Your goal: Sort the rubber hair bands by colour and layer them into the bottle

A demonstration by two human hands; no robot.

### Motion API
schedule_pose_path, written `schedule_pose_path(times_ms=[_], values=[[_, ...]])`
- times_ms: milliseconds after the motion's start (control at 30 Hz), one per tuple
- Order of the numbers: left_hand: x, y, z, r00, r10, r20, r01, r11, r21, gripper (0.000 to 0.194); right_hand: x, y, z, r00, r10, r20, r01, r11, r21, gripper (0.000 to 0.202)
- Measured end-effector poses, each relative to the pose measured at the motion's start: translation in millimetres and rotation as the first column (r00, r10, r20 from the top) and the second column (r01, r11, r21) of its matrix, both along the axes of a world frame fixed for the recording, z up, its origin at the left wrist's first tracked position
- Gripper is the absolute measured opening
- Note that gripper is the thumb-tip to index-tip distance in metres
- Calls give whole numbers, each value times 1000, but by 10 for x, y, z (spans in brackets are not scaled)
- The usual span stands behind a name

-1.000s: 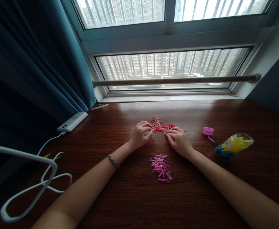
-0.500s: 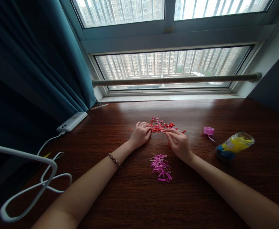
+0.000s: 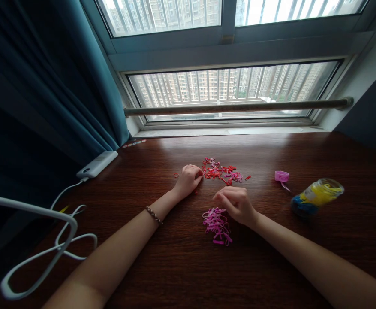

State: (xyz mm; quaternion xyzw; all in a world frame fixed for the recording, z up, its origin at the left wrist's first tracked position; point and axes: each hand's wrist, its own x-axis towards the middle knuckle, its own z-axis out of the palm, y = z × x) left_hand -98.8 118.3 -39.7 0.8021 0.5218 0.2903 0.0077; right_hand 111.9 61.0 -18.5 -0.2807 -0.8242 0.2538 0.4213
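Note:
A loose pile of red and pink bands (image 3: 212, 172) lies on the brown table, with a separate pile of purple-pink bands (image 3: 217, 225) nearer to me. My left hand (image 3: 188, 180) rests at the left edge of the red pile, fingers curled together; a bit of red shows beneath them, and what they hold is too small to name. Just above the top right of the purple-pink pile is my right hand (image 3: 236, 204), its fingers pinched together. Whatever lies between those fingertips cannot be made out.
A glass jar (image 3: 318, 196) with yellow and blue pieces lies tilted at the right, beside a pink ring-shaped item (image 3: 281, 176). At the left are a white power bank (image 3: 97, 164), its looped white cable (image 3: 59, 214) and a blue curtain (image 3: 91, 86).
My right hand has moved back from the red pile to the purple-pink one, uncovering pink and red bands. The fingers of my left hand have curled in more.

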Motion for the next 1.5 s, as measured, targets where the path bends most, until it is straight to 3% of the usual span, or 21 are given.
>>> schedule_pose_path(times_ms=[67, 167, 367, 500, 667, 833, 1000, 1100, 1167, 1233, 1367, 1500], values=[[4, -6, 13, 1000, 12, 27, -12, 1000, -5, 3, 20, 76, -17, 981, -181, -71, 177, 982, -60, 34], [14, -19, 38, 998, 22, 52, -21, 1000, -11, 3, 72, 220, -60, 902, -406, -146, 388, 911, -140, 37], [19, -41, 57, 988, 51, 145, -53, 999, 9, 4, 215, 482, -178, 785, -612, -96, 593, 788, -167, 36], [33, -71, 72, 951, 29, 309, -38, 999, 22, 7, 233, 584, -283, 822, -568, 26, 567, 816, -108, 35], [159, -191, 140, 887, -174, 427, 200, 980, -16, 8, 189, 603, -353, 870, -462, 174, 461, 886, 49, 34], [326, -365, 217, 844, -366, 392, 443, 887, -127, 8, 169, 543, -347, 828, -478, 295, 457, 878, 141, 27], [399, -466, 239, 791, -496, 359, 593, 765, -250, 9, 165, 530, -349, 812, -497, 306, 464, 868, 179, 27], [401, -467, 234, 762, -550, 342, 638, 728, -251, 10, 157, 536, -361, 804, -503, 317, 473, 864, 171, 28], [383, -438, 232, 775, -554, 302, 623, 751, -220, 11, 153, 542, -371, 804, -504, 316, 479, 863, 159, 28], [347, -387, 227, 829, -514, 221, 549, 822, -148, 12, 152, 550, -377, 807, -510, 297, 490, 860, 145, 28], [248, -257, 185, 959, -282, -27, 282, 959, 5, 21, 164, 562, -354, 834, -514, 200, 505, 858, 98, 29], [196, -170, 104, 981, -102, -163, 96, 994, -45, 43, 175, 543, -284, 885, -464, 44, 464, 886, 10, 28]])
